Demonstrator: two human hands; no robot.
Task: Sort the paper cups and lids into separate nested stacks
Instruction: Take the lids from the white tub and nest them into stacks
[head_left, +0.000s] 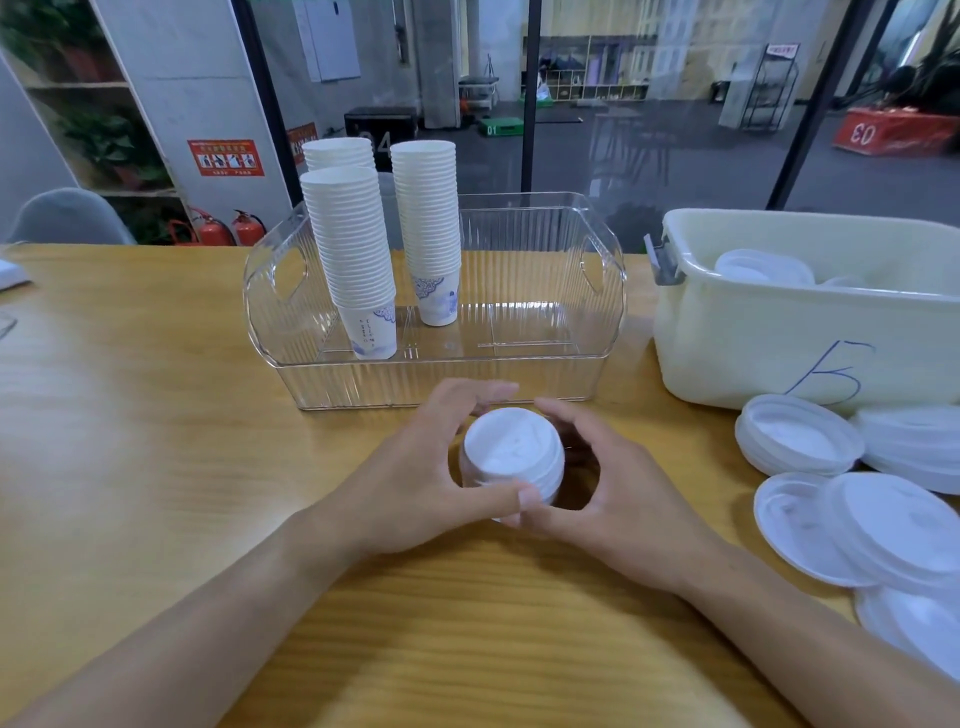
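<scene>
**Lids squared up between two hands**

Both hands cup a short stack of lids (511, 453) on the bench (156, 441): left hand (415, 467) and right hand (618, 486) curl round it, thumbs meeting in front. Loose lids (852, 530) lie nearer the right.
</scene>
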